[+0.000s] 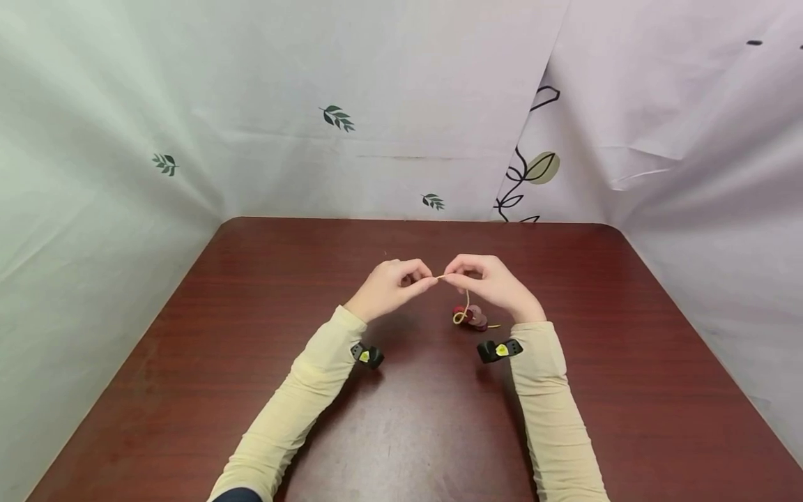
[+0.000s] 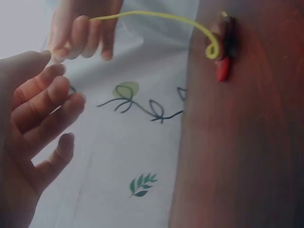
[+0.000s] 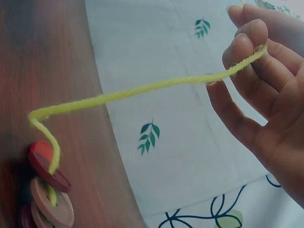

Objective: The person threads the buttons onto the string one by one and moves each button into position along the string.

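Observation:
A yellow string (image 3: pixel 156 87) runs down from my right hand (image 1: pixel 492 282) to several buttons on the table. One is a red button (image 3: pixel 49 166), and next to it sits a pinkish-brown button (image 3: pixel 53 202); the string passes through their holes. Thumb and forefinger of the right hand pinch the string near one end. My left hand (image 1: pixel 396 284) pinches the short stretch of string just opposite, so the fingertips of both hands nearly meet above the table. In the left wrist view the string (image 2: pixel 156 14) ends in a small loop beside the buttons.
The dark red-brown wooden table (image 1: pixel 251 348) spreads under both arms. White cloth (image 1: pixel 282 160) with printed leaves hangs behind the far edge and at both sides. Each wrist wears a small black camera, such as the left camera (image 1: pixel 369 355).

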Motion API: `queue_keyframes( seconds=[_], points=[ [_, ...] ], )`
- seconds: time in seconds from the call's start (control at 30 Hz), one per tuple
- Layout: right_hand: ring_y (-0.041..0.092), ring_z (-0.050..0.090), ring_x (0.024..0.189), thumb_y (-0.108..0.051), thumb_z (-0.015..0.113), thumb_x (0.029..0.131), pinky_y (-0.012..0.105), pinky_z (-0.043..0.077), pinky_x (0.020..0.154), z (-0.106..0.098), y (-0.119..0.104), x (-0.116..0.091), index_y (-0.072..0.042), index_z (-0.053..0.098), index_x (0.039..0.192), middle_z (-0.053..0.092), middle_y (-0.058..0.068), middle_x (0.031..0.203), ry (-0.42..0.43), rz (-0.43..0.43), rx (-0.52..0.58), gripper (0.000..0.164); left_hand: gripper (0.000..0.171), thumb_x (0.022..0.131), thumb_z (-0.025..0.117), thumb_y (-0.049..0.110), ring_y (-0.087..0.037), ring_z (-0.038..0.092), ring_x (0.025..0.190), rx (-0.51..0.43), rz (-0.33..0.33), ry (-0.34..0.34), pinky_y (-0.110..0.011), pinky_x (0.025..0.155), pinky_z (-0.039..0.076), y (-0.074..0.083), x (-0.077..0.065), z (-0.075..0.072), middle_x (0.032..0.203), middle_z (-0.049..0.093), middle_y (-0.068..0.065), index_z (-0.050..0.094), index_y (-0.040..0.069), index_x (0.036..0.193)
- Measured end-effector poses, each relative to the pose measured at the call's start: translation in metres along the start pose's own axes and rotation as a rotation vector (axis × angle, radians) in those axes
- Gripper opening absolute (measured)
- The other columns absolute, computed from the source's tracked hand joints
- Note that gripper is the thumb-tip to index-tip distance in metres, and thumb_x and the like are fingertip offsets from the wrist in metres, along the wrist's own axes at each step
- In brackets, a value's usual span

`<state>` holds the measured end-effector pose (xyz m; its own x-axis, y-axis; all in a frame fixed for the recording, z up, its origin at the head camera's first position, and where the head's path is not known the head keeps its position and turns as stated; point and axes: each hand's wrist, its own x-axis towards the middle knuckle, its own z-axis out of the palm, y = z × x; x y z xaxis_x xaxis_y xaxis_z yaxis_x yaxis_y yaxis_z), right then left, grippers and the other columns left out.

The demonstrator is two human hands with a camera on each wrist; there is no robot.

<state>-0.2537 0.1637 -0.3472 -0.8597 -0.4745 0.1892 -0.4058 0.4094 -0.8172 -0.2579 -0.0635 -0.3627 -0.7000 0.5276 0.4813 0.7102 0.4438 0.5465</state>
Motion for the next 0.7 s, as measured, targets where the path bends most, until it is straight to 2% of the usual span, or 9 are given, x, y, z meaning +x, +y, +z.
queue_keyframes(
  seconds=[0.13, 0.2, 0.37, 0.5, 0.7],
  points=[
    [0.025, 0.056, 0.063, -0.014, 0.064, 0.093, 0.028, 0.046, 0.064, -0.006, 0.002, -0.004, -0.008, 0.068, 0.097, 0.058, 0.018, 0.070, 0.017, 0.007, -0.011, 0.008, 0.010, 0.093, 0.064, 0.026, -0.006, 0.056, 0.068, -0.004, -0.034, -0.103, -0.023, 0.065, 0.047, -0.001, 0.000, 0.012, 0.077, 0.067, 0.007, 0.066, 0.016, 0.095],
    [0.025, 0.055, 0.064, -0.017, 0.065, 0.092, 0.026, 0.045, 0.064, -0.010, 0.003, -0.006, -0.012, 0.068, 0.096, 0.058, 0.016, 0.070, 0.033, 0.010, -0.025, 0.006, 0.012, 0.094, 0.062, 0.027, -0.005, 0.058, 0.073, 0.006, -0.045, -0.170, -0.022, 0.069, 0.048, -0.002, -0.001, 0.019, 0.082, 0.067, 0.006, 0.065, 0.016, 0.099],
    [0.027, 0.054, 0.066, -0.020, 0.066, 0.092, 0.026, 0.040, 0.062, -0.016, 0.004, -0.009, -0.015, 0.068, 0.094, 0.056, 0.017, 0.069, 0.069, 0.009, -0.033, 0.006, 0.022, 0.093, 0.063, 0.024, -0.012, 0.061, 0.097, 0.027, -0.018, -0.318, -0.029, 0.089, 0.049, -0.003, -0.002, 0.032, 0.103, 0.066, -0.001, 0.061, 0.010, 0.110],
    [0.018, 0.051, 0.062, -0.018, 0.065, 0.093, 0.025, 0.037, 0.059, -0.017, 0.002, -0.010, -0.013, 0.067, 0.096, 0.055, 0.017, 0.068, 0.070, 0.016, -0.011, 0.006, 0.029, 0.093, 0.063, 0.025, -0.020, 0.057, 0.112, 0.052, 0.015, -0.418, -0.035, 0.099, 0.044, -0.004, -0.004, 0.043, 0.116, 0.064, -0.002, 0.059, 0.010, 0.117],
    [0.012, 0.047, 0.059, -0.014, 0.063, 0.093, 0.025, 0.035, 0.057, -0.017, 0.003, -0.011, -0.011, 0.066, 0.098, 0.054, 0.020, 0.069, 0.064, 0.020, -0.016, 0.006, 0.036, 0.094, 0.062, 0.029, -0.021, 0.050, 0.125, 0.130, -0.036, -0.535, -0.042, 0.104, 0.039, -0.002, -0.008, 0.056, 0.128, 0.062, 0.002, 0.055, 0.017, 0.127]
  ],
)
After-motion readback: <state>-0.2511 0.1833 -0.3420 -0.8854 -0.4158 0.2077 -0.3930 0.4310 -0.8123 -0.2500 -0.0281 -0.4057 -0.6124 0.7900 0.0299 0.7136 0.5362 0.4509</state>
